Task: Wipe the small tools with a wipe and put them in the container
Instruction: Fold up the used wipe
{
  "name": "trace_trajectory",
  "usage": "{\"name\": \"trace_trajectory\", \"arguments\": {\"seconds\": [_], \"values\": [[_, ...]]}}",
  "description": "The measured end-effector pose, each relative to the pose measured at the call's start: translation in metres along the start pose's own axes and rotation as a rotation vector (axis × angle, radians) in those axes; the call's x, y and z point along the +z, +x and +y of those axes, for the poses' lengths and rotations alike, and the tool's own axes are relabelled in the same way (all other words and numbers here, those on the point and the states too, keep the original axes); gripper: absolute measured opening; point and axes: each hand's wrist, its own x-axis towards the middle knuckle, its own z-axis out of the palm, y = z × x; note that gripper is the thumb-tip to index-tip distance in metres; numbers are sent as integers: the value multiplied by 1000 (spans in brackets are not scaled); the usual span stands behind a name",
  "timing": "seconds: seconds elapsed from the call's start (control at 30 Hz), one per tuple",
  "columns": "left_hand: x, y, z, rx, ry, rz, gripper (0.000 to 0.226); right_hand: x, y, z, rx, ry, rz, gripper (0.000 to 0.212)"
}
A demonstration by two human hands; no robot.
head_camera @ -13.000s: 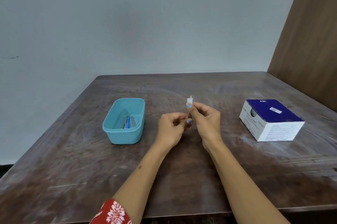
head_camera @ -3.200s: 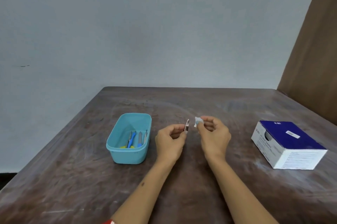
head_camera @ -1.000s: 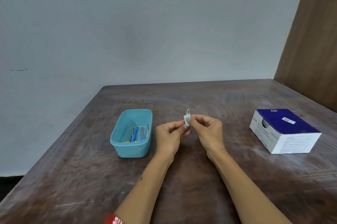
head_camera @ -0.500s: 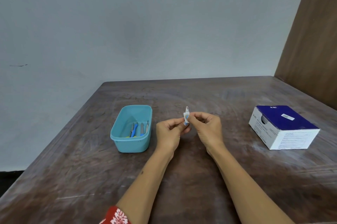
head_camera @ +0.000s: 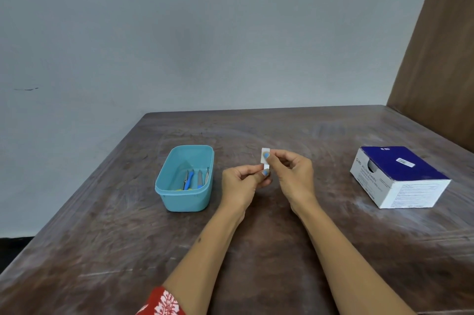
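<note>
A small white wipe stands upright over the middle of the table, folded round a small tool that it hides. My right hand pinches the wipe near its top between thumb and forefinger. My left hand pinches the lower end just below it, where the tool sits out of sight. To the left stands the light blue plastic container, holding several small tools with blue and silver handles.
A white and dark blue cardboard box of wipes lies at the right of the brown wooden table. A grey wall runs behind and a wooden panel rises at the far right.
My right hand has slid the wipe upward along the tool, so the metal tip seen half a second ago is now covered. The camera has shifted slightly.
</note>
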Motion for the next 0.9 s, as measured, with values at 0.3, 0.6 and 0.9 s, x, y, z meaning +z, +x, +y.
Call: {"name": "trace_trajectory", "arguments": {"seconds": [0.3, 0.6, 0.9], "values": [[0, -1, 3, 16, -19, 13, 15, 0, 0, 2, 9, 1, -13, 9], [-1, 0, 2, -36, -83, -22, 15, -3, 1, 6, 60, 31, -78, 8], [-2, -1, 10, -75, -207, 16, 19, -5, 4, 12, 95, 1, -185, 17]]}}
